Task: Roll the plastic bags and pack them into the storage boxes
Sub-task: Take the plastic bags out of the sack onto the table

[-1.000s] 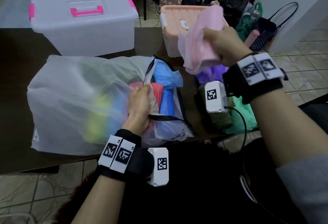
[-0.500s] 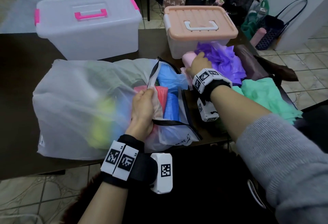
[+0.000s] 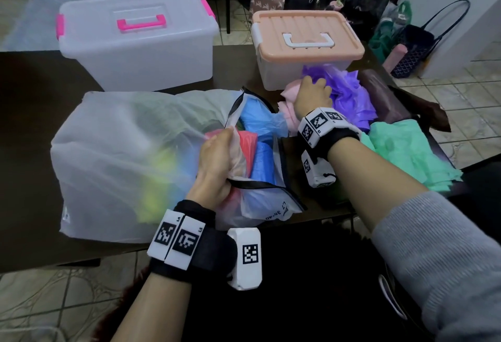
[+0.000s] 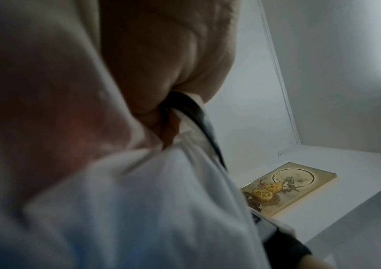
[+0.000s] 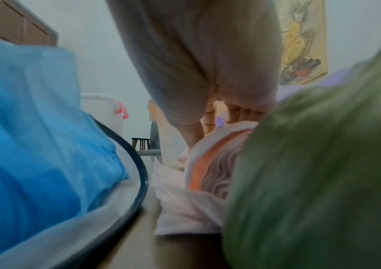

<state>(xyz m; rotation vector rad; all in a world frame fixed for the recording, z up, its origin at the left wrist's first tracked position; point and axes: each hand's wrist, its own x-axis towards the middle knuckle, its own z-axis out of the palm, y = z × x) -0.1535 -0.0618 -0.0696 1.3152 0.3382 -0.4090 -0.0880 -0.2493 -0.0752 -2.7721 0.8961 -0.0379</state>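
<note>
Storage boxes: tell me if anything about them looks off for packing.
Both are lidded: the clear box with pink latches and the peach-lidded box. Loose purple bags are heaped against the latter's front, unrolled.

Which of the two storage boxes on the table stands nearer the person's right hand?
The box with the peach lid and white handle. The right hand rests just before it; the box with pink latches stands farther left.

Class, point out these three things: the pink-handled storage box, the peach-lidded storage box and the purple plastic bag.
pink-handled storage box (image 3: 141,20): head view, on its pink handle.
peach-lidded storage box (image 3: 307,40): head view, on its lid.
purple plastic bag (image 3: 349,92): head view, on its crumpled middle.
</note>
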